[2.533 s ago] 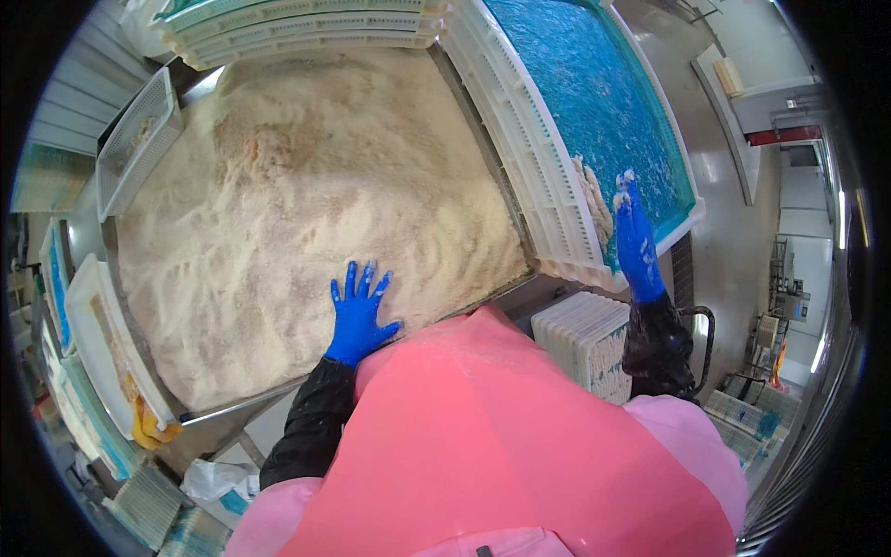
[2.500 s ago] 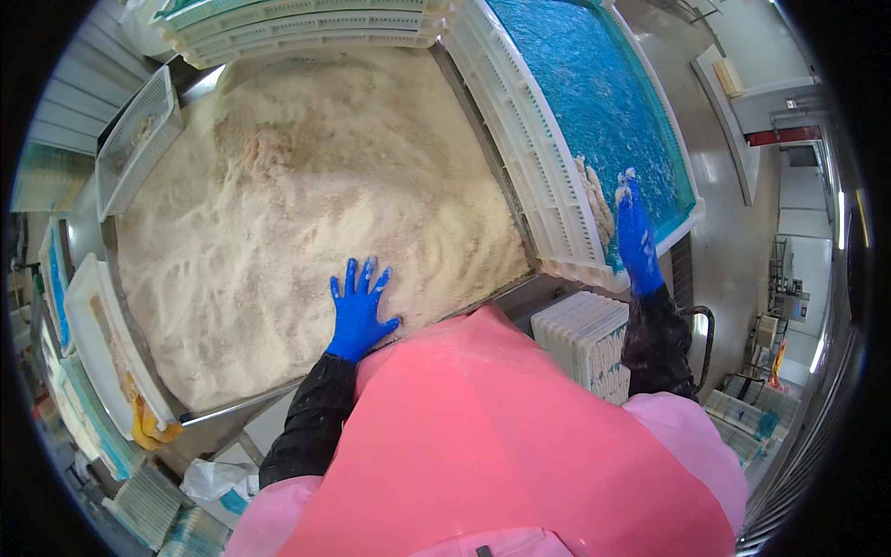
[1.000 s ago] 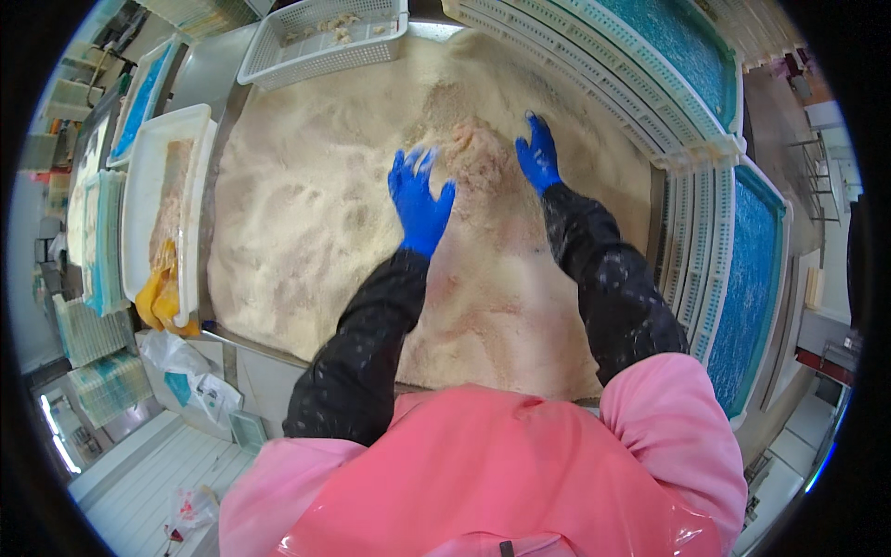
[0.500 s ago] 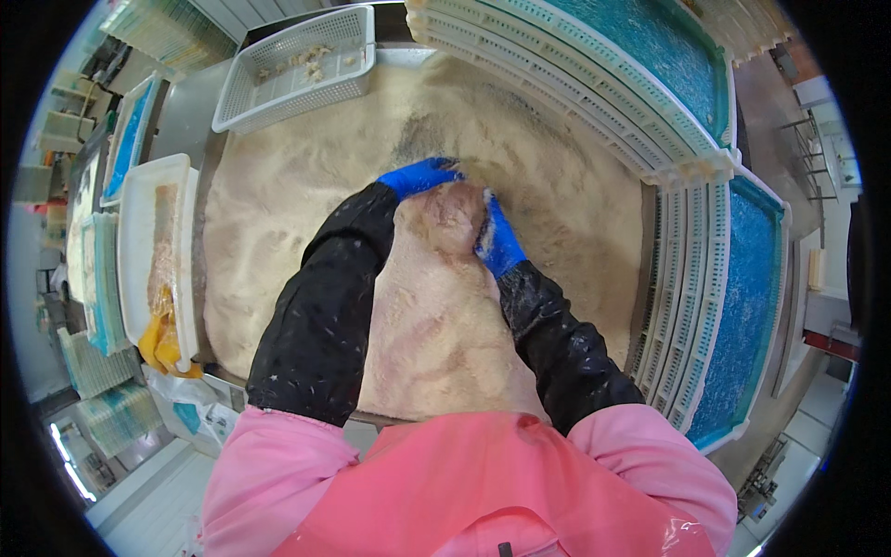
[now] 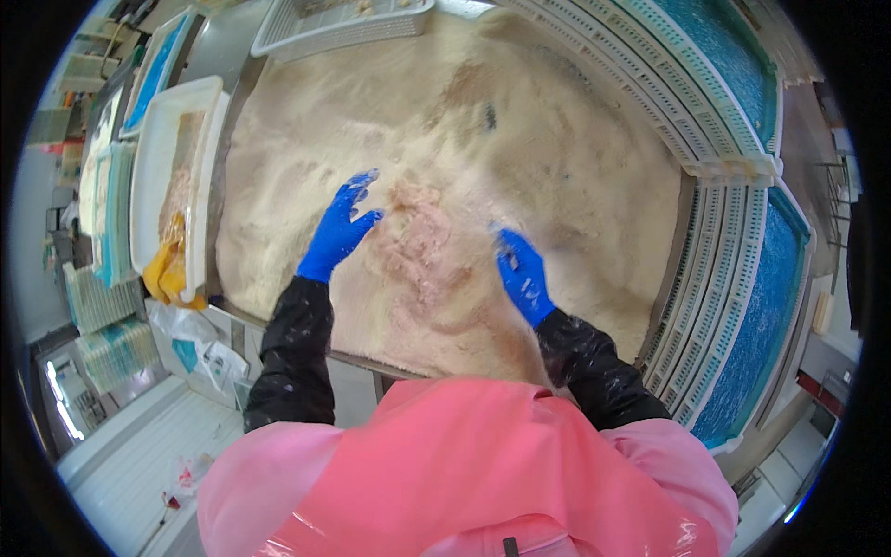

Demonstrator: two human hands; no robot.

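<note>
Raw pinkish minced or shredded meat [image 5: 422, 246] lies loose on a broad bed of pale crumbs or flour [image 5: 575, 223]. Left of this heap, my left hand [image 5: 342, 230] in a blue glove is open, fingers apart and dusted with crumbs. On the other side, my right hand [image 5: 522, 277], also gloved in blue, hovers over the crumbs with fingers spread and slightly bent. Neither hand holds anything. Crumbs blur in the air near the right fingertips.
A white perforated basket [image 5: 343, 30] with small bits stands at the far edge. At left, a white tub [image 5: 212, 121] holds more pinkish material and a yellow glove [image 5: 172, 269]. Stacked pale trays [image 5: 710, 269] with blue netting [image 5: 756, 325] line the right side.
Both hands have let go of the pinkish lump and moved apart. The meat now lies spread out between them. The view has shifted, so the basket sits higher in the picture.
</note>
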